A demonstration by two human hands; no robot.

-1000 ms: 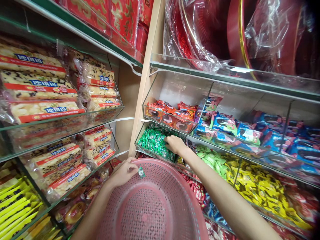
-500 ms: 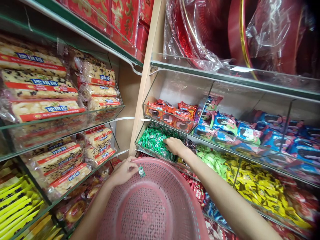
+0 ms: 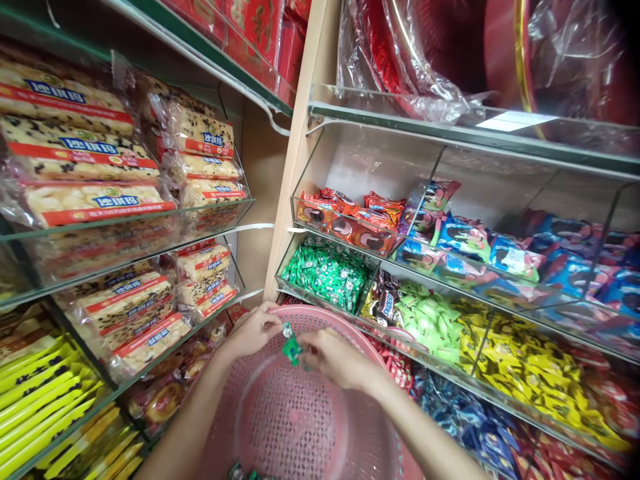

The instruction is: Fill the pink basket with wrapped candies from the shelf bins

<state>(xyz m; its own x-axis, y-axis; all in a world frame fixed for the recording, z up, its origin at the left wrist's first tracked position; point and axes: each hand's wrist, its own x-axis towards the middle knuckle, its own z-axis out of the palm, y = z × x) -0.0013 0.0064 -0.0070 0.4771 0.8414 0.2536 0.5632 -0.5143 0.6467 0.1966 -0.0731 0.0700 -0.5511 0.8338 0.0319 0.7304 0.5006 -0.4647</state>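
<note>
My left hand (image 3: 256,329) is over the left side of a pink plastic basket (image 3: 350,327), its fingertips pinched at a small clear-and-green wrapped candy (image 3: 287,329). Just right of it, inside the rim, my right hand (image 3: 333,357) is closed around green-wrapped candies (image 3: 291,351) that stick out past its fingers. The two hands' candies nearly meet. More green wrappers (image 3: 245,473) show at the basket's near edge, cut off by the frame. Beyond the rim, a glass bin (image 3: 327,277) is full of the same green candies.
Right of the green bin are Snickers bars (image 3: 387,299), light-green packets (image 3: 430,320) and yellow packets (image 3: 530,367). Red packets (image 3: 350,217) and blue packets (image 3: 465,237) lie above. Sachima packs (image 3: 115,200) fill the left shelves. A wooden post (image 3: 290,187) divides the shelves.
My right hand has come from the green candy bin back over the basket, carrying green candies. My left hand stays near the rim with its candy. Green wrappers now show at the basket's near edge.
</note>
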